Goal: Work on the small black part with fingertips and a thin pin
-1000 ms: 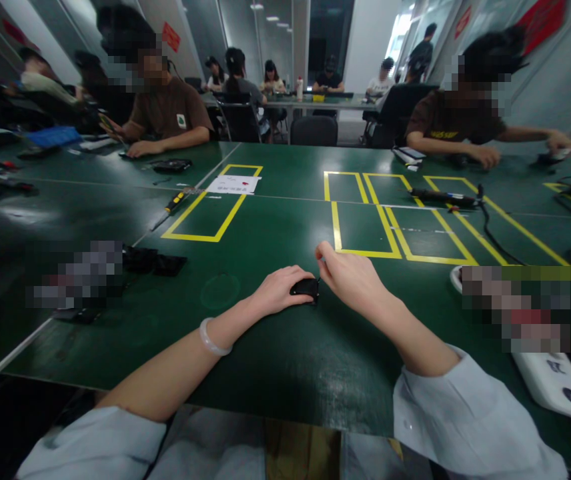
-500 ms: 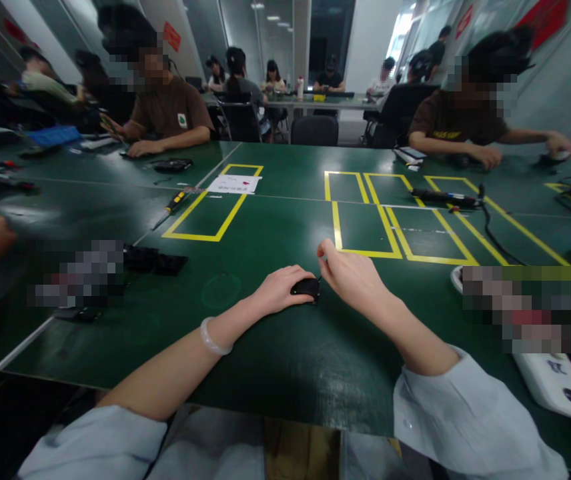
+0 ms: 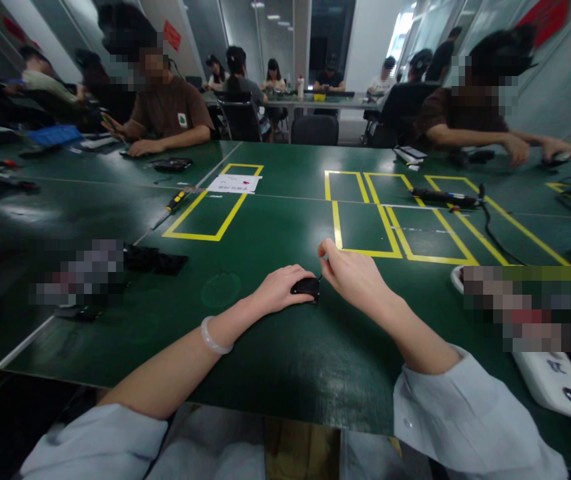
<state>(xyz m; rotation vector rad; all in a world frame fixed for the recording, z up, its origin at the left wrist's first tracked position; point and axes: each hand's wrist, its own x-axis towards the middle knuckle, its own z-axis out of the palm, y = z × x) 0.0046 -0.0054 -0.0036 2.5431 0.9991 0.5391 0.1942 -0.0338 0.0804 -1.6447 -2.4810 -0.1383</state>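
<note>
On the green table, my left hand [image 3: 285, 288] is wrapped round a small black case-like object [image 3: 305, 288], with a white bracelet on that wrist. Its far side is hidden by my fingers, and its exact kind does not show. Just right of it, my right hand [image 3: 353, 267] is raised slightly, thumb and fingers pinched together. A short, thin dark tip shows between the right fingers and the object's right edge. Whatever the right fingers hold is mostly hidden and too small to name.
Yellow tape rectangles mark the green table [image 3: 275, 373]. A yellow-black screwdriver [image 3: 175, 200] lies left, near a white paper [image 3: 234, 184]. Black pieces [image 3: 155, 260] lie closer. At right are a black cabled tool [image 3: 445, 197] and a white device [image 3: 560, 387]. Co-workers sit opposite; another person's arm is far left.
My two hands and the black object look almost unchanged. The co-worker at the right has shifted their arms rightward, and the arm at far left has drawn back toward the edge.
</note>
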